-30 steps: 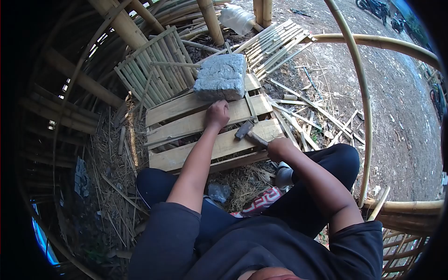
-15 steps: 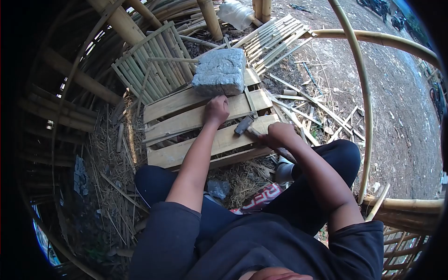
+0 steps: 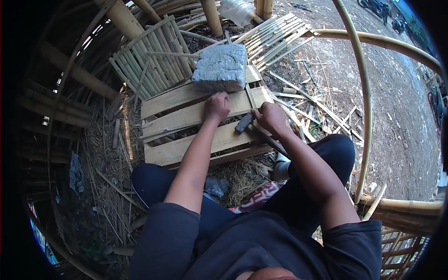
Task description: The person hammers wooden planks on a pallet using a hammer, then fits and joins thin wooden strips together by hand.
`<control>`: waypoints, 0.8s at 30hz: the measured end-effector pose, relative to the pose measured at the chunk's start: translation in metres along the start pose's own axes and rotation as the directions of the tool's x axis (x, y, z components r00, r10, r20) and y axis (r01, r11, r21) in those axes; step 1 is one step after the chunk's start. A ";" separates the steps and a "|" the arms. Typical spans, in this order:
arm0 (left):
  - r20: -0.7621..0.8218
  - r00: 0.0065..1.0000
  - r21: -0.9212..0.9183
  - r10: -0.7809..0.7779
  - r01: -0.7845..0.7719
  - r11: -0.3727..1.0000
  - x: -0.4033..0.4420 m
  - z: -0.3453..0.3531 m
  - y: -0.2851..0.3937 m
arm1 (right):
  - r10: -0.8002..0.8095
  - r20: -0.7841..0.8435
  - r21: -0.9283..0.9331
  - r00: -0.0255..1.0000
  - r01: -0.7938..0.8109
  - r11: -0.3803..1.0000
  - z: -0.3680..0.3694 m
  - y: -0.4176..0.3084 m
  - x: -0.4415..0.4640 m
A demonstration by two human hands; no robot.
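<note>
A wooden slatted pallet (image 3: 172, 151) lies in front of me, with a rough grey block (image 3: 219, 70) on its far part. Just below the block, my left hand (image 3: 217, 108) is closed over the slats; whatever its fingers hold is hidden. My right hand (image 3: 271, 117) is closed at the near end of a thin bamboo strip (image 3: 250, 97), which runs across the slats beside the block. A hammer (image 3: 244, 123) rests on the near slats, its handle passing under my right forearm, apart from my fingers.
A bamboo slat panel (image 3: 151, 58) leans at the back left, and another slatted panel (image 3: 275, 39) lies at the back right. Bamboo offcuts (image 3: 322, 105) litter the ground to the right. A curved bamboo pole (image 3: 361, 79) rises on my right. A plastic bag (image 3: 217, 186) lies between my legs.
My right hand has let go of the hammer and moved up and left to the bamboo strip's end. The hammer now lies on the slats. My left hand has stayed nearly in place.
</note>
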State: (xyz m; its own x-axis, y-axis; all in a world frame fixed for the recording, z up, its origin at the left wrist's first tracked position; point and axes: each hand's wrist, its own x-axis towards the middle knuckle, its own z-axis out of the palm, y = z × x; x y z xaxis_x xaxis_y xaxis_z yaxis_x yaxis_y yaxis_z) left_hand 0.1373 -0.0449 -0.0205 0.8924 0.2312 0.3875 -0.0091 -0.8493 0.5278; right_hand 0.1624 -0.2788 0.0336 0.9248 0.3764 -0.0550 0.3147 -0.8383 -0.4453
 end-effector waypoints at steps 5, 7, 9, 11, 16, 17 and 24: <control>0.004 1.000 0.009 0.009 -0.009 1.000 0.001 0.003 -0.004 | 0.086 0.019 0.001 0.996 -0.087 0.996 0.010 -0.005 0.012; 0.010 1.000 0.012 0.002 -0.002 1.000 0.001 0.002 -0.003 | 0.127 0.006 -0.016 0.992 -0.127 0.992 0.010 -0.009 0.015; 0.014 1.000 0.013 0.000 0.000 1.000 0.001 0.002 -0.002 | 0.152 0.058 -0.017 0.987 -0.152 0.988 0.000 -0.016 0.015; 0.016 1.000 0.015 0.002 -0.002 1.000 0.001 0.002 -0.002 | 0.160 0.096 -0.014 0.982 -0.160 0.987 -0.005 -0.020 0.015; 0.015 1.000 0.022 0.005 -0.005 1.000 0.002 0.001 -0.001 | 0.124 0.005 -0.019 0.992 -0.123 0.992 0.013 -0.011 0.024; 0.014 1.000 0.023 0.004 -0.004 1.000 0.001 -0.001 0.000 | 0.122 0.002 -0.005 0.993 -0.122 0.993 0.017 -0.008 0.024; 0.005 1.000 0.026 0.001 -0.002 1.000 -0.001 0.001 -0.001 | 0.174 0.044 0.060 0.984 -0.177 0.982 0.018 -0.007 0.027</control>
State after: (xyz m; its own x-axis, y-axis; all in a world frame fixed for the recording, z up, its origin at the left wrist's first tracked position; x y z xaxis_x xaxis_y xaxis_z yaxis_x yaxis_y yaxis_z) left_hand 0.1368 -0.0447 -0.0224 0.8944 0.2278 0.3849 0.0012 -0.8617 0.5074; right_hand 0.1816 -0.2555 0.0193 0.9552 0.2415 -0.1712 0.1328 -0.8664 -0.4813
